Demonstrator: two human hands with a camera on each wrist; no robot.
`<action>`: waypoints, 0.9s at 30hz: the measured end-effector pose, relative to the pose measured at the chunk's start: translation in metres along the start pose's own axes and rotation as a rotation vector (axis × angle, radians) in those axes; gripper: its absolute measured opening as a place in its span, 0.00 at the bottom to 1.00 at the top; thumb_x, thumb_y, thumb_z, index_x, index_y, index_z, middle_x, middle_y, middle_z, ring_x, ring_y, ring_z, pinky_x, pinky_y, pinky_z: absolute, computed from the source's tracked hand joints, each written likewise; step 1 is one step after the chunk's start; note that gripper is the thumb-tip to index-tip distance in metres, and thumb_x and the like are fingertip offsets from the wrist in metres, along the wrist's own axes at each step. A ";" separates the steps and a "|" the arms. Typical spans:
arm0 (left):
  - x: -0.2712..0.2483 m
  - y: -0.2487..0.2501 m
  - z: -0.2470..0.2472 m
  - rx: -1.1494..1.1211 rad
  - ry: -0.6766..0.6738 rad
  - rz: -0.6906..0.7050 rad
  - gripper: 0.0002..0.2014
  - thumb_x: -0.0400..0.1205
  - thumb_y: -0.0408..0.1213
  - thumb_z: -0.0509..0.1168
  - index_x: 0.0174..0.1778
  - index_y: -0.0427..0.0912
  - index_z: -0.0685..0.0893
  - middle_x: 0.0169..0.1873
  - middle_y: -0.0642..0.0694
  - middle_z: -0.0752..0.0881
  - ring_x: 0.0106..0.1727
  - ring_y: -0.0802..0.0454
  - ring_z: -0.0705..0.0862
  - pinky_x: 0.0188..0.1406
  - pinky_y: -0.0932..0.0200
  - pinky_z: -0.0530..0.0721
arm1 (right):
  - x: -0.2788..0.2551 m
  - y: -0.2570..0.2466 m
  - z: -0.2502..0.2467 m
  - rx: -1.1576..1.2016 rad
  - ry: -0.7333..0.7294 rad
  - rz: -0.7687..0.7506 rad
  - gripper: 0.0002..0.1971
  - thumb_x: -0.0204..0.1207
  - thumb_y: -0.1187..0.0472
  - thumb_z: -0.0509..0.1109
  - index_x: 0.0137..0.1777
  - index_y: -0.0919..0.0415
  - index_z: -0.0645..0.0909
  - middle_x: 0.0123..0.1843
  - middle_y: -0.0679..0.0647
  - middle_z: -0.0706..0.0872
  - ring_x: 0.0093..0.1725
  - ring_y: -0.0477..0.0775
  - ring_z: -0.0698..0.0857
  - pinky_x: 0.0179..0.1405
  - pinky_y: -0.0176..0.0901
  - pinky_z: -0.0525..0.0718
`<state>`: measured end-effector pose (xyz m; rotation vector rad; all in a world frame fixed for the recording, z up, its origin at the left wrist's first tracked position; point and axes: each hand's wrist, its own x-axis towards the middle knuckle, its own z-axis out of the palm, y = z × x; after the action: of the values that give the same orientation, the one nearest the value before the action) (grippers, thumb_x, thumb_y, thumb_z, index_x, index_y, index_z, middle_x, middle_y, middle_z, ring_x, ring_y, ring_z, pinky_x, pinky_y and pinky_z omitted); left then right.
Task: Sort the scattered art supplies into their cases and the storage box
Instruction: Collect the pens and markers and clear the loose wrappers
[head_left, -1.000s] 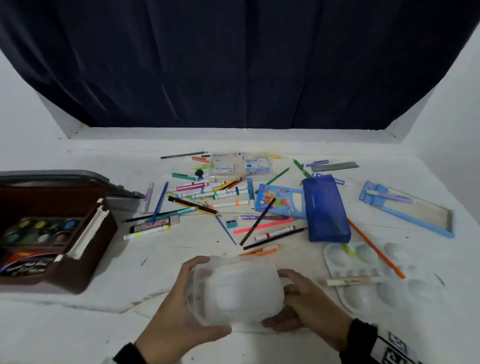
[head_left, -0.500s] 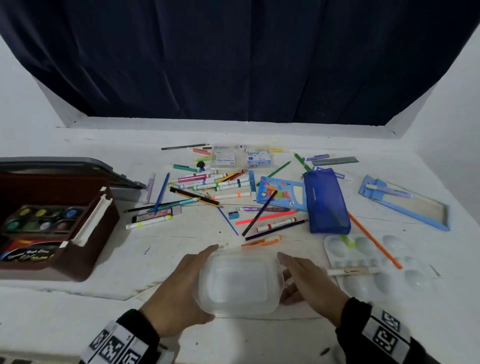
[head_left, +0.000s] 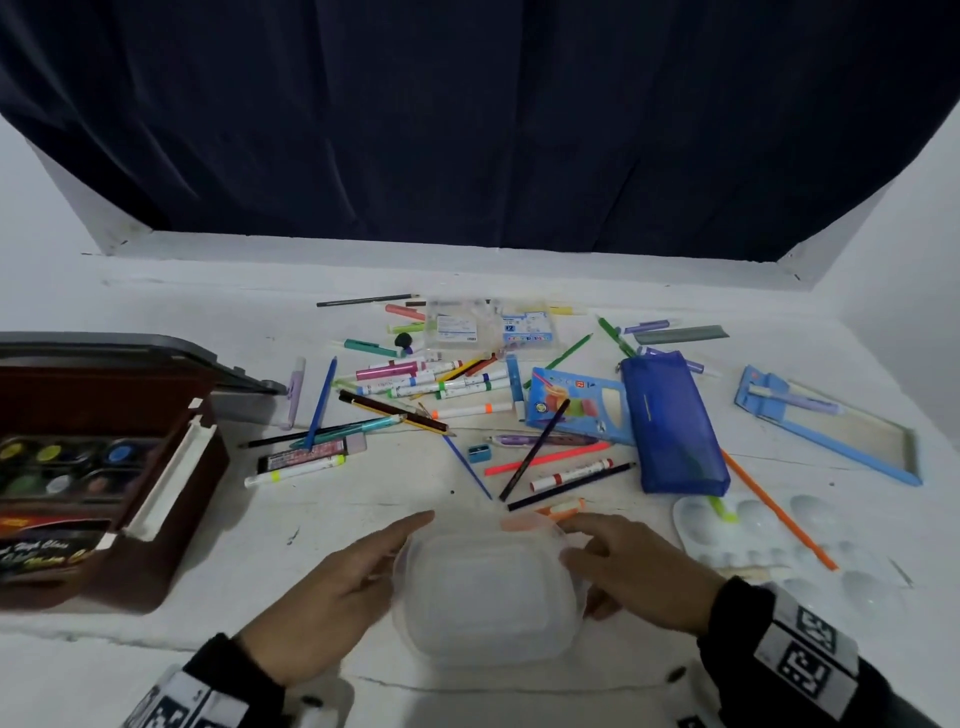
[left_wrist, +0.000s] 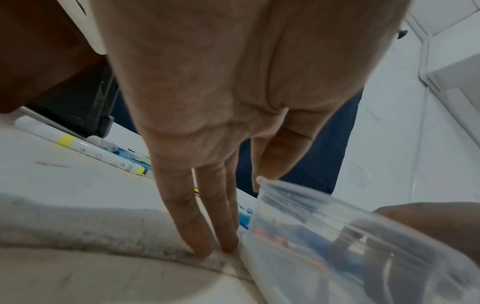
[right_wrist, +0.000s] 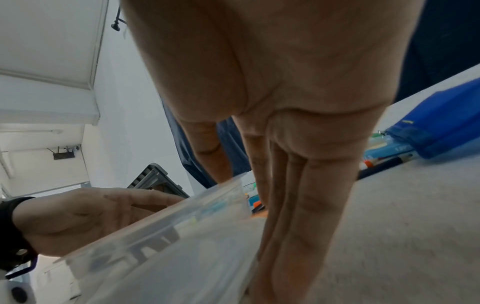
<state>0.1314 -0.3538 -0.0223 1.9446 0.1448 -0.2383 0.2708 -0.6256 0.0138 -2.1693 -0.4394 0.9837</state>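
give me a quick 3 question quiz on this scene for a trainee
1. True or false: the clear plastic box stands on the table between the left hand and the right hand.
2. Which lies across the white palette? A) orange pencil B) ruler C) sharpener
3. Fill in: the paint set case sits on the person's ____ side.

Key: 1 true; 2 A, the orange pencil; 3 left.

Clear storage box (head_left: 485, 592) on white table (head_left: 156, 654), left hand (head_left: 332, 587) and right hand (head_left: 639, 571) flanking it
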 end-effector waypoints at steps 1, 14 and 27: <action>0.002 0.000 -0.002 -0.038 0.011 -0.006 0.30 0.80 0.34 0.58 0.77 0.62 0.75 0.69 0.58 0.84 0.71 0.57 0.80 0.76 0.51 0.74 | 0.002 0.000 -0.003 -0.053 -0.011 -0.011 0.11 0.83 0.56 0.65 0.63 0.45 0.78 0.48 0.55 0.91 0.39 0.51 0.91 0.44 0.43 0.91; 0.024 0.006 -0.003 0.135 0.080 0.053 0.13 0.88 0.39 0.61 0.65 0.59 0.83 0.39 0.56 0.84 0.31 0.63 0.79 0.34 0.73 0.74 | 0.012 0.007 -0.015 -0.191 -0.025 -0.122 0.15 0.79 0.46 0.72 0.64 0.39 0.80 0.52 0.46 0.88 0.42 0.44 0.90 0.53 0.40 0.86; 0.029 0.007 -0.036 0.140 0.177 0.076 0.13 0.84 0.39 0.68 0.58 0.64 0.85 0.45 0.54 0.87 0.43 0.56 0.86 0.41 0.65 0.82 | 0.052 0.006 -0.030 -0.898 0.174 -0.262 0.14 0.82 0.49 0.63 0.66 0.43 0.77 0.59 0.47 0.77 0.60 0.51 0.81 0.58 0.50 0.81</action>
<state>0.1644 -0.3238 -0.0099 2.1051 0.1734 -0.0263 0.3282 -0.6151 -0.0038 -2.8287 -1.2200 0.4671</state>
